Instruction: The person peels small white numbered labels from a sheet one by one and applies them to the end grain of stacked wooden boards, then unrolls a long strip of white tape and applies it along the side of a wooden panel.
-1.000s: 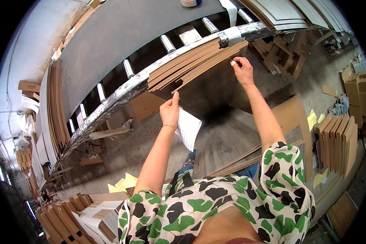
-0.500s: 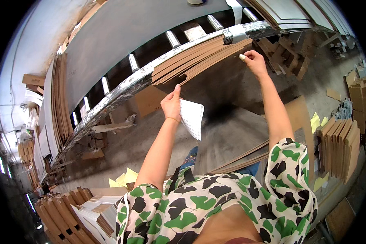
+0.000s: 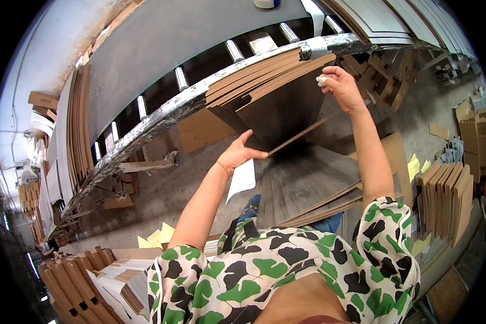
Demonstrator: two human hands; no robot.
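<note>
My left hand point(image 3: 237, 155) has its index finger and thumb spread, while a white paper sheet point(image 3: 242, 180) hangs from its other fingers. Its thumb tip meets the near corner of a thin brown-edged board point(image 3: 298, 137), seen edge-on. Curled in a pinch, my right hand point(image 3: 341, 90) has a small white bit point(image 3: 321, 81) at its fingertips; whether that is held or a finger cover, I cannot tell. Beyond both hands, a fanned stack of thin dark boards point(image 3: 281, 105) leans against the metal rail. More dark boards point(image 3: 308, 170) lie close to my body.
A roller conveyor with a scuffed metal rail point(image 3: 173, 117) curves across the far side, carrying a large grey sheet point(image 3: 162, 54). A tape roll point(image 3: 265, 3) sits on that sheet. Bundled brown panels point(image 3: 445, 202) stand at right; folded cartons point(image 3: 73, 286) stand lower left.
One board has come away from the leaning stack and tipped down toward me. My left hand has lowered and spread its thumb and index finger. My right hand has shifted slightly nearer.
</note>
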